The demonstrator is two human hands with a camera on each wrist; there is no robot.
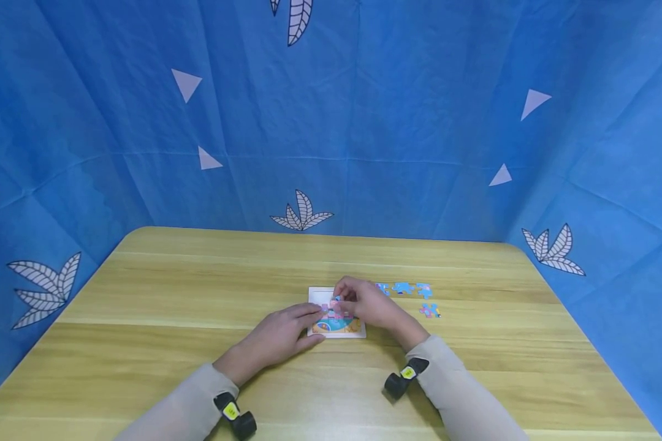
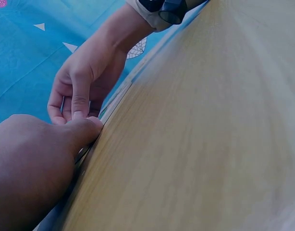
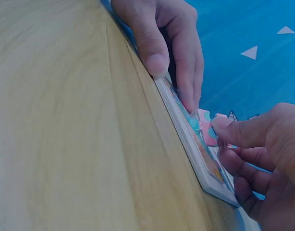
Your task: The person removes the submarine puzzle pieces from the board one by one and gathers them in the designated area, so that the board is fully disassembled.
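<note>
A small white-rimmed puzzle tray (image 1: pixel 342 335) lies on the table, its near part filled with teal, orange and pink jigsaw pieces. My right hand (image 1: pixel 371 304) reaches over the tray's right side. In the right wrist view its thumb and index finger pinch a pink puzzle piece (image 3: pixel 207 128), tilted up above the tray's picture. My left hand (image 1: pixel 280 337) rests at the tray's left edge with fairly straight fingers; its thumb lies along the near rim and its fingertips touch the pieces inside. In the left wrist view the hands hide the tray's contents.
Several loose blue puzzle pieces (image 1: pixel 403 288) lie right of the tray, partly behind the right hand. A pink, blue and yellow piece (image 1: pixel 430 311) sits nearer. The wooden table (image 1: pixel 198 275) meets a blue patterned cloth (image 1: pixel 419 122) at the back and sides.
</note>
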